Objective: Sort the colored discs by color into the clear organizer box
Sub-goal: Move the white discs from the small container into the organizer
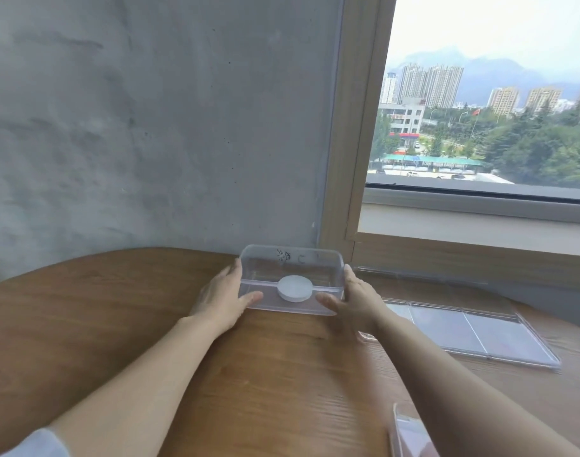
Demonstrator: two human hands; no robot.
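The left hand (221, 300) and right hand (356, 300) are pressing straight fingers on the clear box (291, 258) ends; its long axis is lying crosswise between them.

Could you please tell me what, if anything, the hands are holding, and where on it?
Both hold the clear plastic box: the left hand at its left end, the right hand at its right end, thumbs along the near wall.
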